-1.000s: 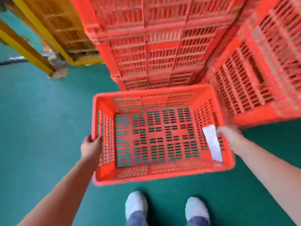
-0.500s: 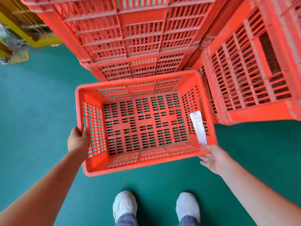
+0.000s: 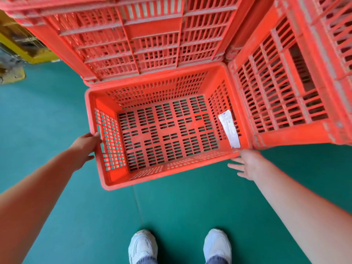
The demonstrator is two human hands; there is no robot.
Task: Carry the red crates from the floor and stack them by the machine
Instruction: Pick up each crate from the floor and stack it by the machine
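Note:
An empty red crate [image 3: 152,178] sits low on the green floor, pushed against a tall stack of red crates [image 3: 152,44] behind it and a second red stack [image 3: 285,82] on its right. A white label [image 3: 228,128] lies against its inner right wall. My left hand [image 3: 83,147] rests against the crate's left wall, thumb tip on the rim and fingers loose along the outside. My right hand [image 3: 247,164] hovers just off the front right corner with fingers spread, holding nothing.
A yellow machine frame [image 3: 28,48] stands at the far left behind the stacks. Green floor [image 3: 47,115] spreads to the left and in front. My white shoes [image 3: 142,246] stand a short step behind the crate.
The crate moved forward and down against the two stacks. My right hand let go of its right rim and drew back with fingers spread. My left hand's grip on the left rim loosened.

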